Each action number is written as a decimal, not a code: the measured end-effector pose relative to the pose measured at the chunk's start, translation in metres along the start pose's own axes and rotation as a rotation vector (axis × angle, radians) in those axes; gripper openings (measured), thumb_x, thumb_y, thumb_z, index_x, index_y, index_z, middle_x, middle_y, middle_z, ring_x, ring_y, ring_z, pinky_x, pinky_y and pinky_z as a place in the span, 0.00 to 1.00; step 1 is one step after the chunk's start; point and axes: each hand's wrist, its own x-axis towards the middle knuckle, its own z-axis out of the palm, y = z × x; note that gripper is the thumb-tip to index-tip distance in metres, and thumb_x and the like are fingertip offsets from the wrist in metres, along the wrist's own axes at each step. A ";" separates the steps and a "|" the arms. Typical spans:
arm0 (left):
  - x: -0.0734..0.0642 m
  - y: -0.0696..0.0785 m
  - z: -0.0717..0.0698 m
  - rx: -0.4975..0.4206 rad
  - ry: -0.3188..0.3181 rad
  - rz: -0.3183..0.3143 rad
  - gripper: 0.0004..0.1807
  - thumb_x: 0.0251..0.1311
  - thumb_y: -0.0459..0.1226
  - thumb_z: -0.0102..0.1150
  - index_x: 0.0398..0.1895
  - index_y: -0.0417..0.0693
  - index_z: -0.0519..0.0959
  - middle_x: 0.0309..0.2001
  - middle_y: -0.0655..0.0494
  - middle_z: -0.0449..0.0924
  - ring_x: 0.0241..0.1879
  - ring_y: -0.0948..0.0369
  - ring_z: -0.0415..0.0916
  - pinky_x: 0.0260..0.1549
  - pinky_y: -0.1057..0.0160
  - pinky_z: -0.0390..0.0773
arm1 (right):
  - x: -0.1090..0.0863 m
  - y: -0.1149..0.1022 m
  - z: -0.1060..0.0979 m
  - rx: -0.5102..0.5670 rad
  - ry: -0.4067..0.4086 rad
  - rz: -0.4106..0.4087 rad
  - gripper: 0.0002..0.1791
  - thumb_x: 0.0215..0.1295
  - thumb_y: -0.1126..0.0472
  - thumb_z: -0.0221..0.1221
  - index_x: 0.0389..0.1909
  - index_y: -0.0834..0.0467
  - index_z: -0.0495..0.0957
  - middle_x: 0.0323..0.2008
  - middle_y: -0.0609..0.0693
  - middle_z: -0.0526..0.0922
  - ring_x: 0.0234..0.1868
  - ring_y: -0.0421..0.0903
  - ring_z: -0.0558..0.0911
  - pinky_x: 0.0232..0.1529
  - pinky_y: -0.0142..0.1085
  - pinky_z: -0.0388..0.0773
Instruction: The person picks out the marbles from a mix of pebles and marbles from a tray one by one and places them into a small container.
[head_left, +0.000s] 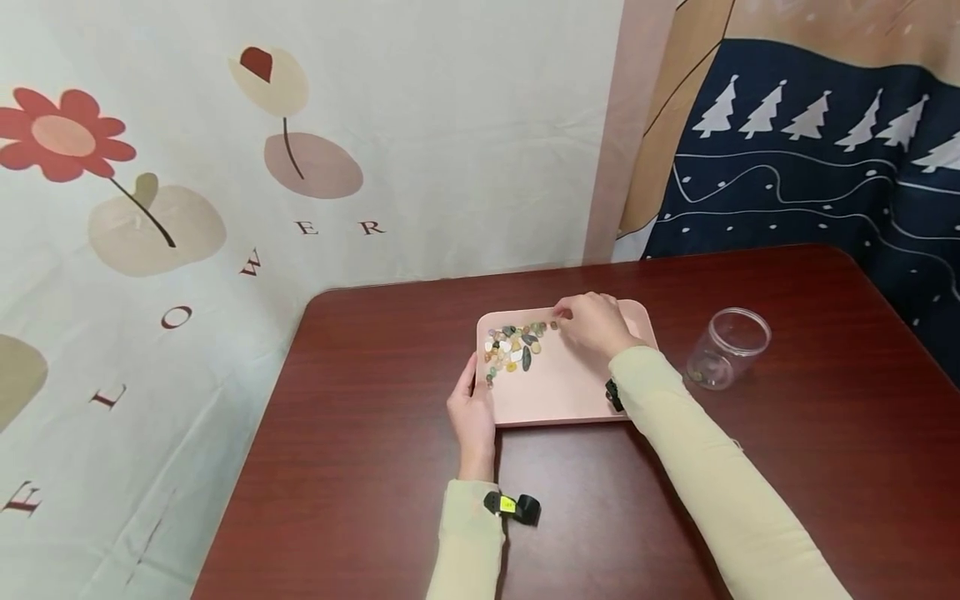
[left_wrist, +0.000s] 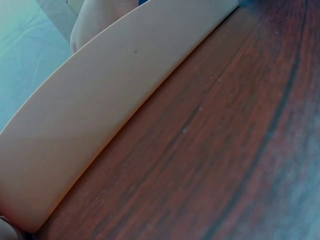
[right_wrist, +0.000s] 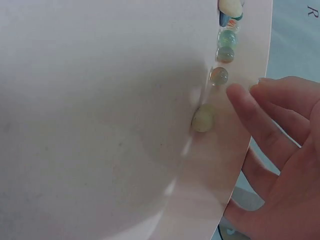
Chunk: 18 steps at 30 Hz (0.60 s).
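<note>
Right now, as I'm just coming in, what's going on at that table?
Someone is handling small stones on a pink tray. Their left hand holds the tray's left edge, and their right hand is at its far edge, fingertips close to a few stones there; whether it pinches one is hard to tell. Most stones lie loosely together in the tray's left part. A clear jar stands on the table, right of the tray.
</note>
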 end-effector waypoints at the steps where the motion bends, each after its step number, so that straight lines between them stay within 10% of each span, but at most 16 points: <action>1: 0.000 0.000 0.000 0.000 0.000 -0.001 0.22 0.57 0.26 0.44 0.55 0.48 0.73 0.52 0.59 0.74 0.53 0.65 0.68 0.50 0.65 0.69 | 0.001 0.000 0.001 -0.012 0.007 0.007 0.11 0.58 0.59 0.55 0.42 0.50 0.80 0.38 0.46 0.81 0.43 0.48 0.73 0.52 0.49 0.57; 18: 0.000 0.000 0.001 -0.019 -0.012 -0.002 0.22 0.58 0.27 0.44 0.56 0.46 0.72 0.53 0.58 0.73 0.53 0.65 0.69 0.49 0.66 0.70 | 0.002 -0.006 0.010 -0.075 0.030 0.008 0.09 0.56 0.59 0.58 0.37 0.48 0.82 0.35 0.45 0.82 0.44 0.49 0.70 0.59 0.52 0.46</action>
